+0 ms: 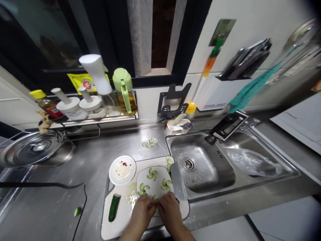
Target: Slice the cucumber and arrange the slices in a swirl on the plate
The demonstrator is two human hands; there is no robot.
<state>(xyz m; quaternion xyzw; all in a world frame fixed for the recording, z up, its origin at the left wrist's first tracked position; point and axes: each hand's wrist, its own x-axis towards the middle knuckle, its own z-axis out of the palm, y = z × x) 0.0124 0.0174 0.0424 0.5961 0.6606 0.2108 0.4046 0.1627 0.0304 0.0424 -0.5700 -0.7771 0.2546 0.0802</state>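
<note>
A white plate (150, 182) with rounded corners rests on a cutting board (120, 227). Fans of thin cucumber slices (151, 174) are laid out on it. At the plate's near edge, my left hand (143, 210) and my right hand (171, 210) meet with fingers pinched over cucumber slices; the fingertips partly hide them. A broad grey knife blade (180, 182) lies along the board's right side, beside more slices (169, 161). On the board's left are a piece of cucumber (114, 207) and a small round white dish (122, 170) with red bits in it.
To the right is a sink (208, 180) with a black faucet (225, 127) and a plastic bag (253, 162). Loose slices (149, 143) lie behind the board. A cucumber end (78, 211) sits left, near a black cord (81, 204). A condiment shelf (100, 120) hangs behind.
</note>
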